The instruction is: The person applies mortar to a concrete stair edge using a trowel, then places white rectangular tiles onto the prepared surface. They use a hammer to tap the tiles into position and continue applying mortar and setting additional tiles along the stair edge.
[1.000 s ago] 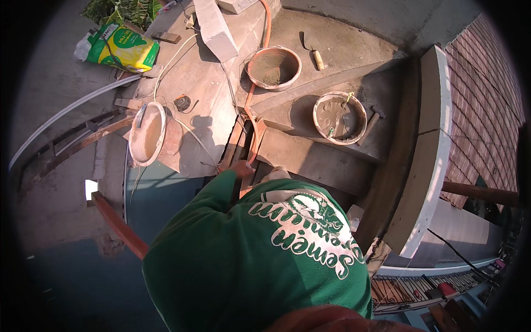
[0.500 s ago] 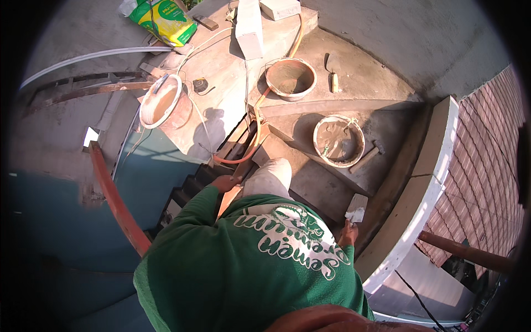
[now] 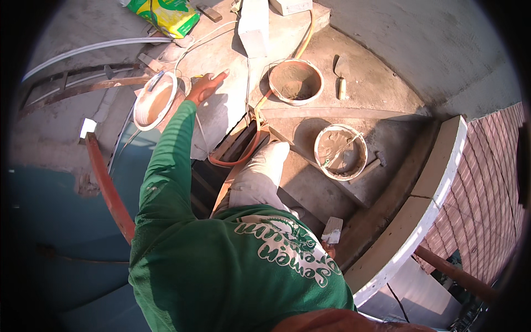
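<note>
My left hand point(image 3: 206, 88) is stretched out over the sunlit concrete ledge, fingers extended and nothing visible in them. Whether it touches the surface I cannot tell. It is nearest to a tilted round bucket point(image 3: 145, 110) with a pale inside, just to its left. Low on the right, my right hand point(image 3: 329, 250) is partly hidden by my green sleeve. It is closed on a flat, grey, rectangular tool point(image 3: 333, 224) with white toward its lower end; its exact kind is unclear. Ahead on the step stands a bucket of wet mortar point(image 3: 337, 146).
Another bucket point(image 3: 301, 83) stands farther back, beside a trowel point(image 3: 342, 83). A hammer point(image 3: 371, 169) lies by the mortar bucket. An orange hose point(image 3: 257, 133) curves past my knee. White blocks point(image 3: 254, 33) and a yellow-green sack point(image 3: 171, 16) lie at the back. A low wall point(image 3: 434, 166) borders the right.
My left hand has left its place beside my knee and reached forward and left over the ledge. The right hand, with its flat tool, has drawn slightly left and lower.
</note>
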The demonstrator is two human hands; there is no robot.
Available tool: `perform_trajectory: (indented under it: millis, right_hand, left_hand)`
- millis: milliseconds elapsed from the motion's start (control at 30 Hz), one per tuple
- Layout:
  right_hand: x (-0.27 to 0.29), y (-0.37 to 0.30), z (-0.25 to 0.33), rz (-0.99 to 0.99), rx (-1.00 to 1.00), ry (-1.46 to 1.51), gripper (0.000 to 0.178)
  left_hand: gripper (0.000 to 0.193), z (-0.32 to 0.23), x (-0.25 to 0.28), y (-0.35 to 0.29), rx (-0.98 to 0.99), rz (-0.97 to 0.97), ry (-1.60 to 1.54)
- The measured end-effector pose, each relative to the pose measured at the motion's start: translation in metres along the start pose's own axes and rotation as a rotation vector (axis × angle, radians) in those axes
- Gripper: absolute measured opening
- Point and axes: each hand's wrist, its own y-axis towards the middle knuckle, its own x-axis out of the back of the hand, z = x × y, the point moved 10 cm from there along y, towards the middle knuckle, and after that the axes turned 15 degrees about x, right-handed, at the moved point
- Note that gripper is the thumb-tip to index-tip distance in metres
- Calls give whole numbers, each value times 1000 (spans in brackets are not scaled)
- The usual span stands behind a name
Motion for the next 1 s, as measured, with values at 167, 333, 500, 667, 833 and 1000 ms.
perform_trajectory:
  millis: [167,333,500,667,833,1000]
  right_hand:
    - [37,1,-50,-142,-143,17,62]
    - [8,12,34,-111,-275,-149,59]
    - [-26,-10,119,111,-165,-522,54]
    - [-64,-31,172,285,39,-837,49]
    - [-77,-29,218,147,69,-715,42]
    - [-28,-41,247,-266,-368,-251,44]
  left_hand:
    - [139,-205,-22,108,-100,-22,-120]
    - [158,-239,-4,228,27,-197,21]
    - [170,-273,-28,258,193,-141,212]
    - [154,-273,-25,272,288,-113,55]
    - [151,-271,-20,271,304,-105,134]
    - [146,-233,-1,228,290,-32,96]
